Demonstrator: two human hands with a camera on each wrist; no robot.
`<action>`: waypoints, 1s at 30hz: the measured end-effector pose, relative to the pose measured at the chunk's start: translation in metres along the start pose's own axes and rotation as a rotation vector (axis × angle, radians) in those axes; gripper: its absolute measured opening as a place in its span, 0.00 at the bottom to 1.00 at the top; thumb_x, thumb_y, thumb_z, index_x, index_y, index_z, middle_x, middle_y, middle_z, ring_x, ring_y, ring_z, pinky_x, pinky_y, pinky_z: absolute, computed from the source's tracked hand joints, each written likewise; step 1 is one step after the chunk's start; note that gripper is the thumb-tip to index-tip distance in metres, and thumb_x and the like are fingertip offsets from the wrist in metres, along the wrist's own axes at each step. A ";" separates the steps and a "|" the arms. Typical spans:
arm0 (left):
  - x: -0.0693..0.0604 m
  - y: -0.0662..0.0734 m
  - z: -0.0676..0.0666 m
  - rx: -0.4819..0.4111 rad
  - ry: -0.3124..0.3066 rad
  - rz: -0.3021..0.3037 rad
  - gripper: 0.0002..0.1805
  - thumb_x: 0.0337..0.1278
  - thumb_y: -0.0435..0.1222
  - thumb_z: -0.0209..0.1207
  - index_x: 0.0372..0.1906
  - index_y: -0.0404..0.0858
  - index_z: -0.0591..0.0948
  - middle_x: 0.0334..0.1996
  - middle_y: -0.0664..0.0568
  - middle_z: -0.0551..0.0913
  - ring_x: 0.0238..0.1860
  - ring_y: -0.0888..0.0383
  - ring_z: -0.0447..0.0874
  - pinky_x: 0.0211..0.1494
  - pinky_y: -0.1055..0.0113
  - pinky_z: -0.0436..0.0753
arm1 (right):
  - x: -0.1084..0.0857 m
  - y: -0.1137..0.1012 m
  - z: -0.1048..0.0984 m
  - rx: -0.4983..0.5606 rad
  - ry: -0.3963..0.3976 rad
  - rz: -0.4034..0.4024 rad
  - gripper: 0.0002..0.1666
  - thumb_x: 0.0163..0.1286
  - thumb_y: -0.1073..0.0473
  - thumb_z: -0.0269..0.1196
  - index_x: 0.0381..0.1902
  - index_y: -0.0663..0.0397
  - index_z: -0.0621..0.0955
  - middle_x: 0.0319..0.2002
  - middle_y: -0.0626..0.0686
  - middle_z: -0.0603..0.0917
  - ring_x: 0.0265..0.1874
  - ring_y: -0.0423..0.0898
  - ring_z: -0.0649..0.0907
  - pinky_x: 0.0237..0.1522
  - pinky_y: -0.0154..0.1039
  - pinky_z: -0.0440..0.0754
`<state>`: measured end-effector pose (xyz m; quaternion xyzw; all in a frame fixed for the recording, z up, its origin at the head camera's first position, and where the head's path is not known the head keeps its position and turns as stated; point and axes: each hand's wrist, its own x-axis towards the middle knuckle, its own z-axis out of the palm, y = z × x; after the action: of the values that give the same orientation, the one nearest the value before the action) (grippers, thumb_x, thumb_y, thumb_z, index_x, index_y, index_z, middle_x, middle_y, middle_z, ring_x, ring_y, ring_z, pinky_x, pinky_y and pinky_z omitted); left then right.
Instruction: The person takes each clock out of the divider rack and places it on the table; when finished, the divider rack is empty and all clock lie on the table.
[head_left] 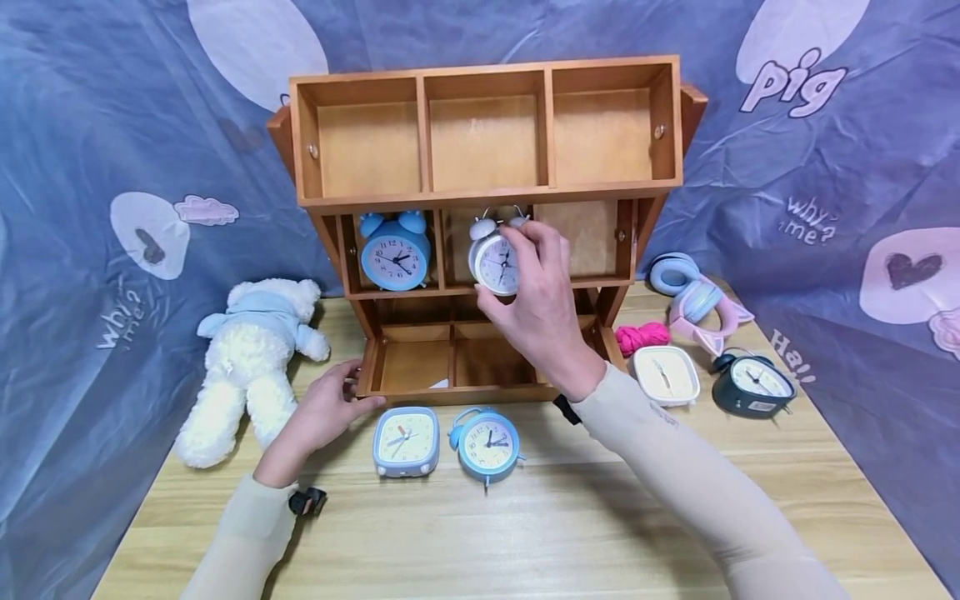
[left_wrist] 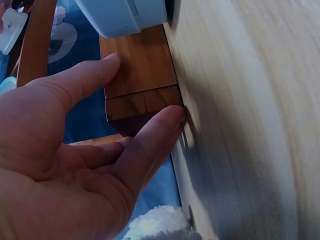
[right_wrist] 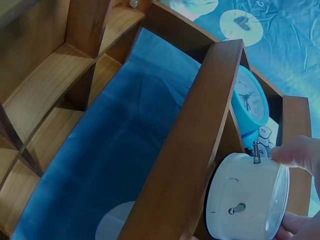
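Note:
A white twin-bell alarm clock [head_left: 494, 265] is gripped by my right hand [head_left: 546, 312] at the middle compartment of the shelf's middle tier. In the right wrist view the white clock's casing [right_wrist: 240, 195] shows from below, with small metal feet. My left hand [head_left: 322, 412] holds the lower left corner of the wooden shelf [head_left: 487, 198]; in the left wrist view its thumb lies on the front board [left_wrist: 140, 70] and its fingers bend round the end. A blue twin-bell clock [head_left: 395, 254] stands in the compartment to the left of the white one.
Before the shelf stand a blue square clock [head_left: 407, 442] and a light-blue round clock [head_left: 487, 446]. A white teddy bear [head_left: 247, 358] lies left. At right are pink yarn [head_left: 642, 337], a white square clock [head_left: 665, 375], a dark green clock [head_left: 753, 386] and cat-ear headphones [head_left: 701, 304].

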<state>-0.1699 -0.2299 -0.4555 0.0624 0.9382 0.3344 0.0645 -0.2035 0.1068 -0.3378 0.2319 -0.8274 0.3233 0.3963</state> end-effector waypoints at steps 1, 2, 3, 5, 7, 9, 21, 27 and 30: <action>0.000 0.000 0.000 0.001 0.000 0.000 0.44 0.73 0.46 0.75 0.82 0.28 0.70 0.66 0.33 0.85 0.61 0.40 0.88 0.62 0.44 0.87 | -0.001 0.000 -0.001 0.002 -0.002 -0.001 0.41 0.64 0.61 0.80 0.71 0.70 0.78 0.67 0.70 0.74 0.67 0.68 0.72 0.65 0.58 0.81; 0.000 0.000 0.000 0.002 0.000 -0.001 0.45 0.73 0.46 0.75 0.82 0.28 0.70 0.67 0.33 0.85 0.61 0.40 0.87 0.63 0.44 0.87 | -0.002 0.000 -0.002 0.004 -0.004 -0.002 0.41 0.64 0.61 0.81 0.71 0.70 0.78 0.68 0.70 0.74 0.67 0.69 0.72 0.65 0.58 0.81; 0.000 0.000 0.000 0.003 -0.002 -0.001 0.45 0.73 0.46 0.75 0.82 0.27 0.69 0.67 0.33 0.85 0.61 0.40 0.87 0.63 0.43 0.87 | -0.003 0.000 -0.004 0.005 -0.005 -0.003 0.41 0.64 0.61 0.81 0.71 0.70 0.78 0.68 0.70 0.74 0.67 0.69 0.72 0.65 0.58 0.81; 0.000 0.001 0.000 0.003 -0.005 0.000 0.46 0.73 0.46 0.75 0.82 0.27 0.69 0.67 0.32 0.85 0.62 0.39 0.87 0.64 0.43 0.87 | -0.006 0.001 -0.007 0.004 -0.007 -0.004 0.42 0.64 0.60 0.81 0.71 0.70 0.78 0.68 0.70 0.74 0.67 0.69 0.73 0.65 0.59 0.81; 0.000 0.001 0.000 0.003 -0.008 0.002 0.46 0.73 0.47 0.75 0.82 0.27 0.68 0.67 0.32 0.84 0.62 0.39 0.87 0.64 0.43 0.87 | -0.010 0.002 -0.011 0.003 -0.007 -0.005 0.42 0.63 0.60 0.81 0.71 0.70 0.78 0.67 0.71 0.74 0.66 0.69 0.73 0.65 0.59 0.80; 0.000 0.002 0.000 0.004 -0.008 0.005 0.46 0.73 0.47 0.75 0.82 0.26 0.68 0.67 0.32 0.85 0.62 0.39 0.87 0.64 0.43 0.87 | -0.014 0.003 -0.015 -0.001 -0.007 -0.005 0.42 0.63 0.60 0.82 0.71 0.70 0.79 0.67 0.71 0.75 0.65 0.69 0.74 0.65 0.60 0.80; 0.000 0.001 0.000 0.015 -0.008 -0.002 0.47 0.73 0.48 0.74 0.83 0.26 0.68 0.67 0.32 0.84 0.62 0.39 0.87 0.64 0.42 0.87 | -0.037 0.000 -0.039 -0.037 -0.051 0.017 0.43 0.63 0.59 0.82 0.73 0.66 0.79 0.65 0.70 0.75 0.65 0.70 0.74 0.66 0.58 0.81; 0.000 0.000 -0.001 0.015 0.001 -0.001 0.47 0.73 0.47 0.74 0.83 0.27 0.68 0.67 0.33 0.84 0.62 0.39 0.87 0.63 0.43 0.87 | -0.049 0.002 -0.045 -0.018 -0.064 0.046 0.44 0.60 0.61 0.83 0.72 0.63 0.80 0.64 0.70 0.75 0.66 0.69 0.74 0.64 0.58 0.84; 0.000 0.000 -0.001 0.009 0.000 -0.003 0.46 0.73 0.47 0.75 0.83 0.27 0.68 0.68 0.32 0.84 0.62 0.39 0.87 0.64 0.43 0.87 | -0.056 0.005 -0.047 -0.007 -0.073 0.059 0.44 0.59 0.61 0.83 0.72 0.63 0.81 0.64 0.70 0.76 0.64 0.69 0.74 0.64 0.59 0.83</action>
<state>-0.1700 -0.2302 -0.4551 0.0611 0.9398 0.3298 0.0647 -0.1509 0.1508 -0.3622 0.2174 -0.8491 0.3232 0.3569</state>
